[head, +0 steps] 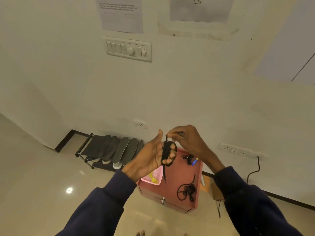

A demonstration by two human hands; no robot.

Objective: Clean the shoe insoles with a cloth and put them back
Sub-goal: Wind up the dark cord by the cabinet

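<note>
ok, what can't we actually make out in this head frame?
Head view:
- Pink basket: mostly behind the left hand; yellow contents unidentifiable.
- Shoes on the rack: insoles cover all but the soles.
- Wall notices: cut by the top edge, print too small.
- Blue item on the pink cabinet: too small to name.
- Black lace end: hidden in the right hand fingers' pinch.
</note>
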